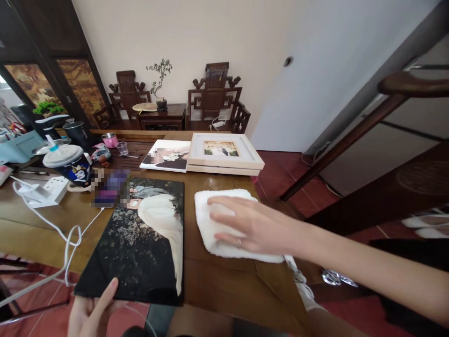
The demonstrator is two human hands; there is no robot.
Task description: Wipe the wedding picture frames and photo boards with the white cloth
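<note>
My left hand [93, 311] grips the lower left corner of a glossy photo panel [140, 262], thumb on top and fingers beneath. The panel shows figures in pale clothing against dark foliage and is held at the table's near edge. To its right lies a folded white towel [205, 220] on the wooden table [199, 276]. My right hand [242, 222] rests palm down over the towel, slightly blurred, with its fingers spread and stretched out.
White-framed pictures [224, 161] lie stacked at the table's far side, beside a smaller photo print [164, 154]. A phone [112, 187], a lidded cup [70, 161] and a power strip [49, 192] with white cables stand left. A wooden chair [351, 131] is at the right.
</note>
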